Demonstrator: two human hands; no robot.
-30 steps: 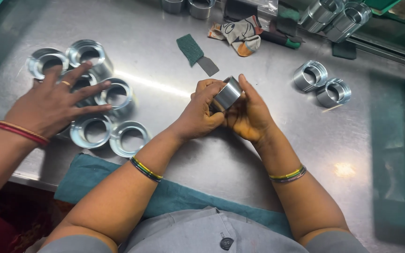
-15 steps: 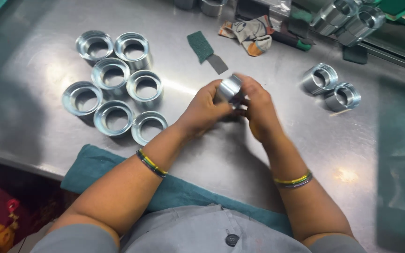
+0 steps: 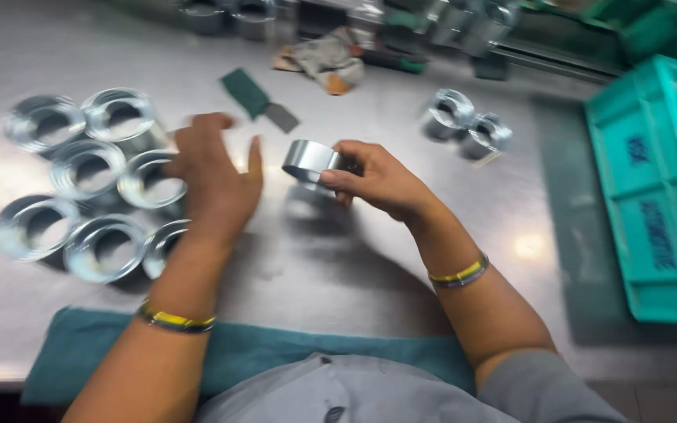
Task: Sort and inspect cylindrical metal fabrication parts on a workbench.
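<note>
Metal ring point(image 3: 311, 160), a short, thin-walled steel sleeve with a bright turned finish, sits just above centre of the frame, pinched by the fingers point(image 3: 337, 178) of the right hand point(image 3: 378, 184). Thumb and forefinger close on its rim from the right side, so the bore and outer wall stay bare and it hangs clear of the tabletop point(image 3: 338, 266), seemingly to keep the polished face free for a look.

Just left of it the left hand point(image 3: 217, 184) is spread open and blurred, fingers splayed, gripping nothing; it hovers over the nearest rings at the edge of a cluster.

That cluster of rings point(image 3: 88, 188) fills the left of the frame: about seven like pieces standing on end, bores up, packed side by side and touching, which keeps them from rolling. Two more rings point(image 3: 468, 125) lie apart at upper right.

Further out, a dark green abrasive pad point(image 3: 246, 92) and a crumpled rag point(image 3: 323, 59) rest at upper centre. A teal plastic crate point(image 3: 656, 188) stands at the right edge. Brushed steel sheet, dull and glary, forms the surface, and a teal cloth point(image 3: 244, 352) is draped over its near edge at the bottom of the frame.
</note>
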